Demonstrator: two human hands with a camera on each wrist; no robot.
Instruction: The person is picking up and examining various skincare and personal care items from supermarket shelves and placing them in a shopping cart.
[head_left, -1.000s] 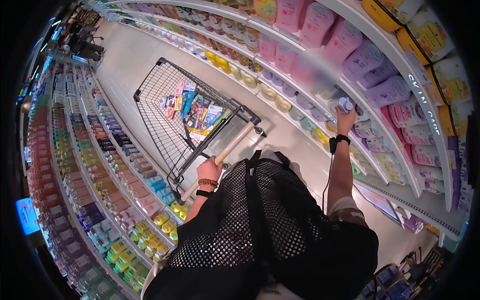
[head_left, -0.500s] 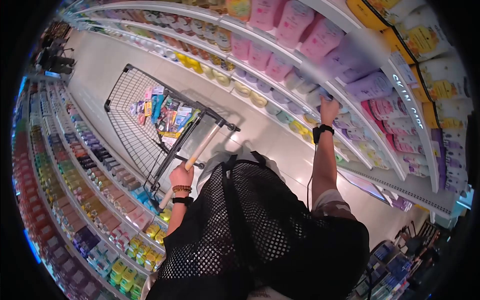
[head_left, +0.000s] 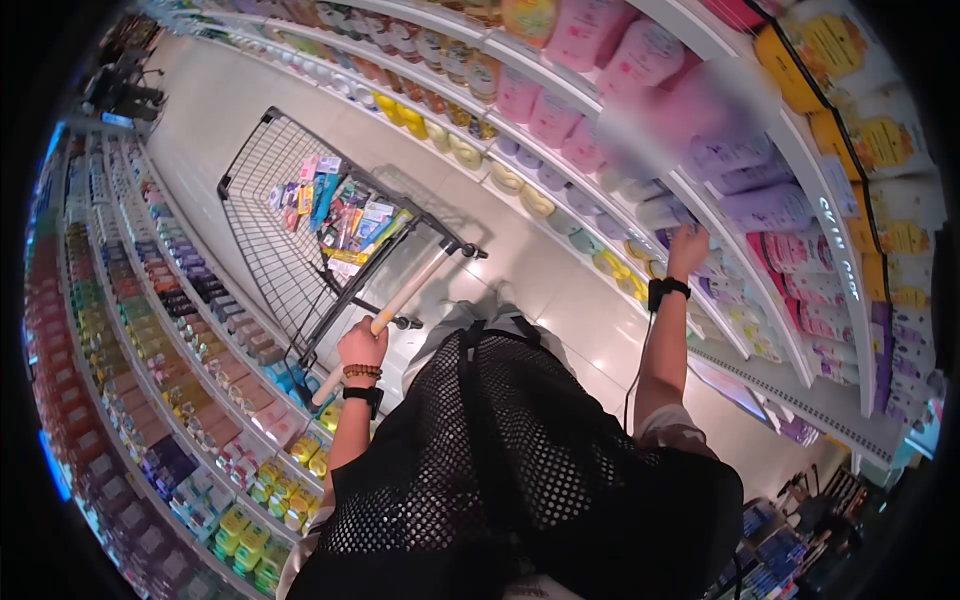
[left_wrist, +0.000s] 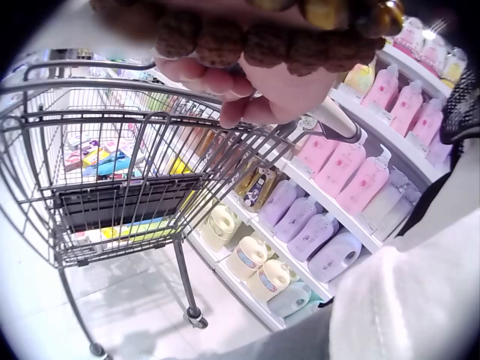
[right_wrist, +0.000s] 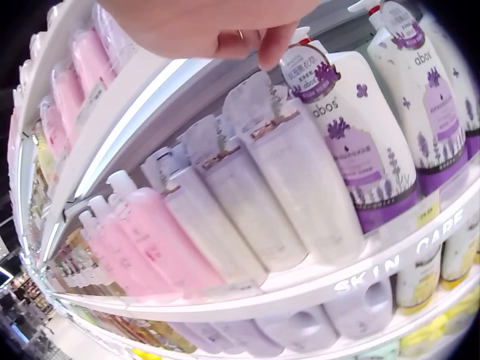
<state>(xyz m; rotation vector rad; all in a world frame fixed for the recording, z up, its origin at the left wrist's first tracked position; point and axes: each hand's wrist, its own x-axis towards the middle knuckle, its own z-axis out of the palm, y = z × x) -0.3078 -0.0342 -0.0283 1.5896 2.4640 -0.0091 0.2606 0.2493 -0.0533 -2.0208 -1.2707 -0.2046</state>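
My left hand [head_left: 362,345] grips the pale handle bar [head_left: 408,293] of a wire shopping cart [head_left: 300,200]. In the left wrist view its fingers [left_wrist: 247,94] curl at the bar, under a beaded bracelet. Out at the right-hand shelf, my right hand [head_left: 688,250] is among the bottles. In the right wrist view its bent fingers [right_wrist: 277,45] come down right at the tops of a milky lilac bottle [right_wrist: 304,180] and a white-and-purple pump bottle [right_wrist: 360,142]. Both bottles stand on the shelf. The hand hides part of their tops, and I cannot tell whether it holds one.
Colourful packages [head_left: 350,225] lie in the cart. Pink bottles [right_wrist: 157,232] stand beside the lilac ones, above a white shelf edge [right_wrist: 360,281] lettered SKIN CARE. A second long shelf [head_left: 170,380] of products lines the left. Pale floor [head_left: 200,100] runs between them.
A second ago my right hand held a pale, white-topped item at the shelf front; it then reached in among the bottles. My left hand stays on the cart handle. The head view has shifted slightly.
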